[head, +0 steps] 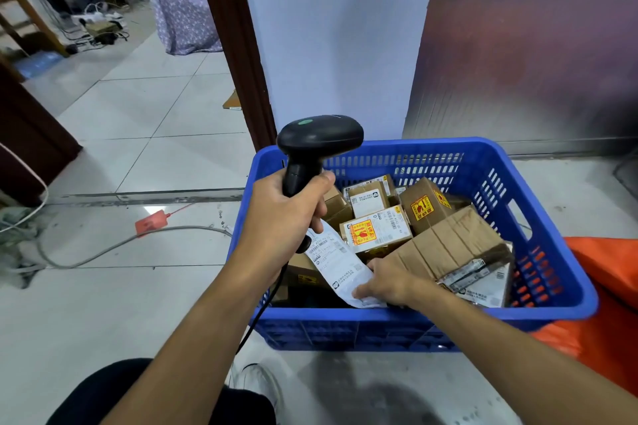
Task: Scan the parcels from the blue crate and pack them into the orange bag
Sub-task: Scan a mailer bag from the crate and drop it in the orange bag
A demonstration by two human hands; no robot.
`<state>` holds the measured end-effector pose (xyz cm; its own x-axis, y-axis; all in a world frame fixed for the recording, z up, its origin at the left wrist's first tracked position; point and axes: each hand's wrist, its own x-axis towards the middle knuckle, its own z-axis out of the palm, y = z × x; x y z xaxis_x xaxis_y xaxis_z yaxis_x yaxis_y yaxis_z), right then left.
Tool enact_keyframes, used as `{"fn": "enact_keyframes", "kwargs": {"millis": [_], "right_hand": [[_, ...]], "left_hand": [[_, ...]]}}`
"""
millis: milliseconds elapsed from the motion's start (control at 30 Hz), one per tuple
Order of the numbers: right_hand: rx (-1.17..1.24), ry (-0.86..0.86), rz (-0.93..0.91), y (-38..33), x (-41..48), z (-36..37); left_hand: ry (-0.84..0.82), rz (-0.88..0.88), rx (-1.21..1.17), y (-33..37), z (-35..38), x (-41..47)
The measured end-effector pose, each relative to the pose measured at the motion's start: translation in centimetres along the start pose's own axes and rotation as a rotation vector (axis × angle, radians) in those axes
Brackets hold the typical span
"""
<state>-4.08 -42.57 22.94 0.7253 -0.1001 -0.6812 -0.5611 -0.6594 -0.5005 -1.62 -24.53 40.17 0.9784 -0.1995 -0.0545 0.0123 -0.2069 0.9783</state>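
**While Much Is Left, One Scan Is Near**

Since many brown cardboard boxes (448, 245) lie in the blue plastic crate (431, 146), most work is left. The left hand (286, 217) grips a black scanner (319, 138) above the crate's left side. The right hand (386, 281) holds a flat white parcel (340, 266) inside it. The orange bag (611, 272) sits right of the crate. Barcodes (319, 246) show; words are too small.

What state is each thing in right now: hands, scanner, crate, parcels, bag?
Crate: on the floor, holding parcels.
Scanner: upright over the crate's left rim.
Left hand: grips the scanner handle.
White parcel: in the crate, label up.
Right hand: touches the white parcel; grip unclear.
Big box: tilted on other parcels.
Bag: beside the crate; opening unseen.
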Motion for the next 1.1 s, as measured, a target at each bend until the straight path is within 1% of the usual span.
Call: {"fn": "enact_keyframes", "kwargs": {"millis": [100,200,333,500,667,800,867,967,1033,1100], "right_hand": [[0.061,-0.006,0.015,-0.7,-0.2,-0.5],[0.102,0.003,-0.017,-1.6,-1.1,-1.7],[0.269,0.059,-0.062,-2.3,-2.4,-2.4],[0.408,0.095,-0.082,-2.3,-4.3,-2.5],[0.589,0.172,-0.205,-3.0,-7.6,-3.8],[0.713,0.189,-0.292,-2.9,-10.8,-5.0],[0.739,0.182,-0.331,-2.5,-12.2,-5.3],[0.745,0.180,-0.361,-1.9,-13.7,-5.1],[0.688,0.134,-0.387,-1.7,-15.0,-4.6],[0.578,0.090,-0.421,-1.6,-16.3,-4.1]], "left_hand": [[0.020,-0.009,-0.015,0.1,-0.4,0.0],[0.032,-0.022,-0.039,0.1,-0.7,0.1],[0.018,-0.061,-0.048,0.1,-0.8,0.2],[0.001,-0.022,-0.064,0.2,-0.8,0.2],[-0.002,-0.046,-0.094,0.1,-0.9,0.3],[-0.047,-0.011,0.016,-0.7,-0.4,0.4],[-0.043,0.007,0.057,-1.2,0.3,0.4],[-0.064,0.020,-0.014,-1.3,1.3,-0.1],[-0.083,0.020,-0.091,-1.1,2.0,-0.5],[-0.092,0.027,-0.142,-0.7,2.6,-1.1]]}}
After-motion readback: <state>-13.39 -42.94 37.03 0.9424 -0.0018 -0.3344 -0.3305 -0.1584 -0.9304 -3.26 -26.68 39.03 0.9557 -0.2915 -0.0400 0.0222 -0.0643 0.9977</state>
